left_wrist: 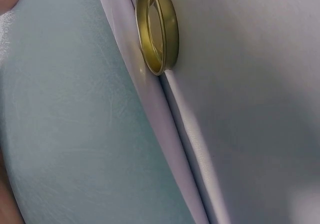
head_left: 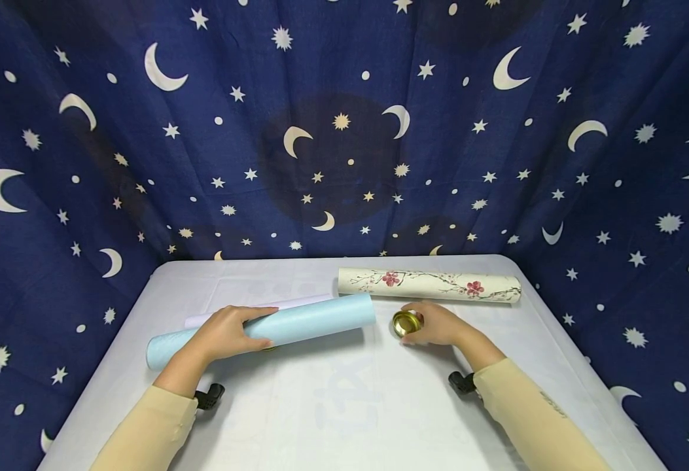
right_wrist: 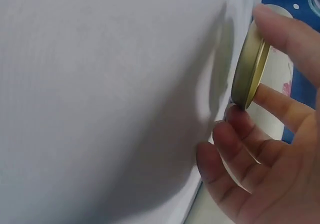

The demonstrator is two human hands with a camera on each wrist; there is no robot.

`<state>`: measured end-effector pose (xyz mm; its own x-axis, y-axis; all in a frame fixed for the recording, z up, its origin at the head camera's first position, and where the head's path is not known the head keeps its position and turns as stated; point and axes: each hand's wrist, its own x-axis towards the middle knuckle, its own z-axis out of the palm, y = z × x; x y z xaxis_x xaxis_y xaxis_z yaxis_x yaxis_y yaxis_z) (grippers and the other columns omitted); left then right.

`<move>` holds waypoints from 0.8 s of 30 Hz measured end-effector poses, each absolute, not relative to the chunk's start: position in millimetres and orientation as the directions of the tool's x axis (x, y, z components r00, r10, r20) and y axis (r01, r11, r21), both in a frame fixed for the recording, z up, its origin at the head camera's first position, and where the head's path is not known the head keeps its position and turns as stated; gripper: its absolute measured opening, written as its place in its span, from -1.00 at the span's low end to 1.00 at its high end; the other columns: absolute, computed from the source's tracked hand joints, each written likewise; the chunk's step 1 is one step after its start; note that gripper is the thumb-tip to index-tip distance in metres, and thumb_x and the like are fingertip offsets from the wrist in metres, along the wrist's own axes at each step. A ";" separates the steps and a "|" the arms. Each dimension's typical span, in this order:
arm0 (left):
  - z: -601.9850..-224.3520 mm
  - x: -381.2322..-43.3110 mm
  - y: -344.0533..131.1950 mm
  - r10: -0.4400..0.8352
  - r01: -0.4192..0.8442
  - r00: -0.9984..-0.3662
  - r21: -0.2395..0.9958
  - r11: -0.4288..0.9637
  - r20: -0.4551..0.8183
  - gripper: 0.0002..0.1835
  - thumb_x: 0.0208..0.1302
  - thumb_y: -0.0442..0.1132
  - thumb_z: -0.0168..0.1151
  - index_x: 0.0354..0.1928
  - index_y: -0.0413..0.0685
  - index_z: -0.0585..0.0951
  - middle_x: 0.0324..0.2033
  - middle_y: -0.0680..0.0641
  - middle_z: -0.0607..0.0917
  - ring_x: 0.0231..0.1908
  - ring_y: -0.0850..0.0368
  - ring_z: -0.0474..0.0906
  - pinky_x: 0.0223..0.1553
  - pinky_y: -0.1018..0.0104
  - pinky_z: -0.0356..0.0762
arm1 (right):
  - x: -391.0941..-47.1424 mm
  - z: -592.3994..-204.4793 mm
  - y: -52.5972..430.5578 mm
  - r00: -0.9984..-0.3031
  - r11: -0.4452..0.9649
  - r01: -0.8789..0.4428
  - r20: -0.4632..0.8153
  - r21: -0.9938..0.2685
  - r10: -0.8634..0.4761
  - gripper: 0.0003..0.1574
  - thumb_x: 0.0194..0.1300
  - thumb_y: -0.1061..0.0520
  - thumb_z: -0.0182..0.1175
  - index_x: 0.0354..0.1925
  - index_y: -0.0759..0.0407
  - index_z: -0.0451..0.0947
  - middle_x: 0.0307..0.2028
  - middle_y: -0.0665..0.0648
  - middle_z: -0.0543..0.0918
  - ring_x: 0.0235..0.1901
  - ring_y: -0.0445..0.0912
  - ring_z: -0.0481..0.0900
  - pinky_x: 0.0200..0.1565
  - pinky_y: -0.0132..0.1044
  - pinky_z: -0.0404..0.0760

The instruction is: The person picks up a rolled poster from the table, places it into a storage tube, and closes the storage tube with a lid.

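Observation:
My left hand (head_left: 226, 335) grips a light blue wallpaper-like roll (head_left: 320, 319) near its middle, thumb on the near side. Behind it lies a lilac roll (head_left: 305, 301), mostly covered by the blue one. Next to the lilac roll in the left wrist view is a shallow gold round piece (left_wrist: 171, 28) with a raised rim; only a sliver shows in the head view. My right hand (head_left: 436, 324) pinches a similar gold round piece (right_wrist: 245, 68) between thumb and fingers, its other fingers loosely bent. In the right wrist view this piece stands on edge, its shadow on the cloth.
A cream roll with red blossoms and dark branches (head_left: 426, 285) lies at the back right, just beyond my right hand. White cloth covers the table (head_left: 350, 405). A dark blue curtain with moons and stars (head_left: 344, 163) hangs behind and at both sides.

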<state>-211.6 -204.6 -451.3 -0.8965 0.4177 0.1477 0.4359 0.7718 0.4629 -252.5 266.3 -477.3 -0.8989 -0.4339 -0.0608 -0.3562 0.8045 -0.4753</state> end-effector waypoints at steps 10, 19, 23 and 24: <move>-449.5 -210.3 -203.7 0.417 0.431 -0.898 0.475 0.767 0.141 -0.27 -0.04 0.21 0.55 0.26 0.40 0.60 0.08 0.07 0.70 -0.05 0.14 0.63 -0.04 0.03 0.56 | -247.7 -464.8 271.7 -0.887 0.759 -0.393 -0.003 -0.519 -0.462 -0.02 -0.01 -0.07 0.58 0.30 0.26 0.47 -0.17 0.10 0.61 -0.21 -0.01 0.51 -0.19 -0.12 0.52; -450.2 -210.1 -204.9 0.415 0.430 -0.898 0.480 0.765 0.143 -0.27 -0.05 0.23 0.55 0.26 0.43 0.59 0.08 0.08 0.70 -0.06 0.15 0.62 -0.05 0.03 0.56 | -243.9 -449.6 272.3 -0.883 0.758 -0.409 0.011 -0.509 -0.469 -0.03 0.06 -0.08 0.55 0.35 0.23 0.43 -0.13 0.07 0.59 -0.19 0.01 0.53 -0.21 -0.14 0.53; -450.4 -209.5 -205.1 0.416 0.430 -0.898 0.473 0.769 0.142 -0.27 -0.04 0.22 0.54 0.27 0.42 0.59 0.09 0.08 0.69 -0.04 0.14 0.62 -0.04 0.02 0.56 | -244.2 -448.0 270.8 -0.875 0.748 -0.433 0.034 -0.504 -0.484 -0.05 0.07 -0.07 0.54 0.35 0.23 0.44 -0.11 0.05 0.60 -0.16 0.00 0.53 -0.17 -0.13 0.54; -450.6 -209.5 -205.0 0.416 0.431 -0.898 0.472 0.769 0.141 -0.27 -0.03 0.22 0.54 0.27 0.42 0.59 0.09 0.07 0.69 -0.04 0.13 0.62 -0.04 0.02 0.56 | -244.1 -447.0 270.5 -0.870 0.743 -0.443 0.041 -0.502 -0.491 -0.05 0.08 -0.08 0.53 0.34 0.23 0.44 -0.10 0.04 0.60 -0.16 0.00 0.53 -0.17 -0.11 0.54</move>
